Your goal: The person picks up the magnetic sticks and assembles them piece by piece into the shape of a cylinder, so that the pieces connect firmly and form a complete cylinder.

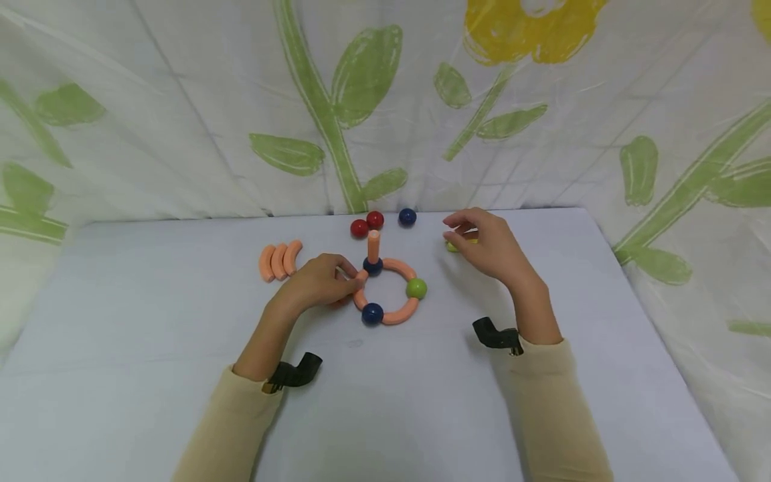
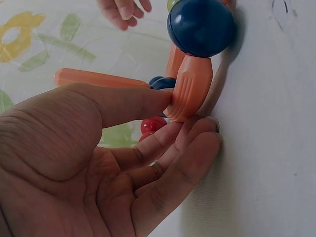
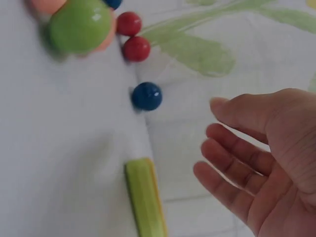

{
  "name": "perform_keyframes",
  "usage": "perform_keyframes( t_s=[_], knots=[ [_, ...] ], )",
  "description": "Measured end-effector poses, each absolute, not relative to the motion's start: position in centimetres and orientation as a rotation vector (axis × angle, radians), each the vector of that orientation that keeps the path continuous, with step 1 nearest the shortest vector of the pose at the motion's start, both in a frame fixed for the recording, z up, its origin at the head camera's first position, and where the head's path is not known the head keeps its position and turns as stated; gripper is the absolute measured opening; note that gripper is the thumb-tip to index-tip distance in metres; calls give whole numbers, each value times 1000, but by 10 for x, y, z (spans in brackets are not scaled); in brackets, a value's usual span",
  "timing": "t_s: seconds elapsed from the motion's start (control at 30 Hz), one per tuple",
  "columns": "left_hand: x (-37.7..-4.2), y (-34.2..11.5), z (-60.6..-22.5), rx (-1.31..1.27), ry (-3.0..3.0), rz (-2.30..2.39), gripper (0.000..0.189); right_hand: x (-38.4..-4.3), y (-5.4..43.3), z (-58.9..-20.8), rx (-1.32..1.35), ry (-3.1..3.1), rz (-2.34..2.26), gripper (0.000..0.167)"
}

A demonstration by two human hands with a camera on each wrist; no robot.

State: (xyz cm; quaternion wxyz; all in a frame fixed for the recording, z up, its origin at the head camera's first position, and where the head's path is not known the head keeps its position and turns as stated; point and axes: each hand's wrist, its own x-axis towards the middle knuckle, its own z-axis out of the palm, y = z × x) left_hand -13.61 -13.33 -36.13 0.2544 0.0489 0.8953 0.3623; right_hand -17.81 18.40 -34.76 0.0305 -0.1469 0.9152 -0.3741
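A: Step?
B: Likely steadying ring (image 1: 399, 316); left hand (image 1: 316, 281) pinches its left-side orange curved rod (image 2: 193, 89).
A: Right hand (image 1: 490, 246)?
B: Empty, fingers loose, near green bar (image 3: 142, 197), right of ring. Next probably needs a pinch there.

From the head, farther back, we look forward and down over the flat white table (image 1: 397, 408). Close and tilted, we look past the bare left hand (image 1: 319, 280) and, perhaps blurred, the bare right hand (image 1: 490, 248); both wrist views share two glossy red balls (image 3: 136, 49).
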Motion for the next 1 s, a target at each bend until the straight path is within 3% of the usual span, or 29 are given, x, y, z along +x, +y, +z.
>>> perform_keyframes(
  t_s=[0.43,1.0],
  knots=[
    [-139,-134,-364,141,2430,965,40,-174,202,-365,-493,2882,-917,32],
    [-139,-135,-365,146,2425,973,41,-172,196,-368,-280,2875,-634,29]
  ],
)
